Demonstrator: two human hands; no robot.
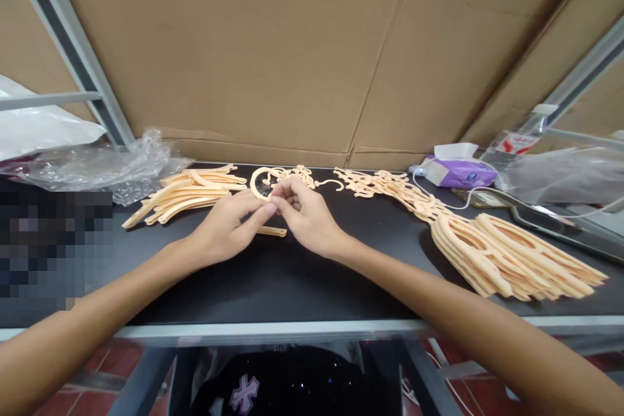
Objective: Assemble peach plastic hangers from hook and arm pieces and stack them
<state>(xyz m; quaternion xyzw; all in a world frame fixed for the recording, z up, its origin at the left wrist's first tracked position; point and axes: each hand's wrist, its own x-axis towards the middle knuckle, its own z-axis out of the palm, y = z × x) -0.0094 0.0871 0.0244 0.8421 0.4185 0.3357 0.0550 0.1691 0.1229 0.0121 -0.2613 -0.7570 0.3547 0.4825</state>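
Note:
My left hand and my right hand meet above the middle of the black table, both closed in a pinch. Between their fingertips is a peach curved hook piece, its arc standing up behind the fingers. Part of a flat peach strip shows below the fingertips; whether it is attached to anything is hidden. A pile of peach strips lies left of my left hand. Behind my right hand are small hook pieces, with more hooks farther right.
Stacked peach hanger pieces lie on the black table at right. Behind them are a purple tissue pack, a white cable, a phone and a bottle. Clear plastic bags sit at left. Cardboard stands along the back.

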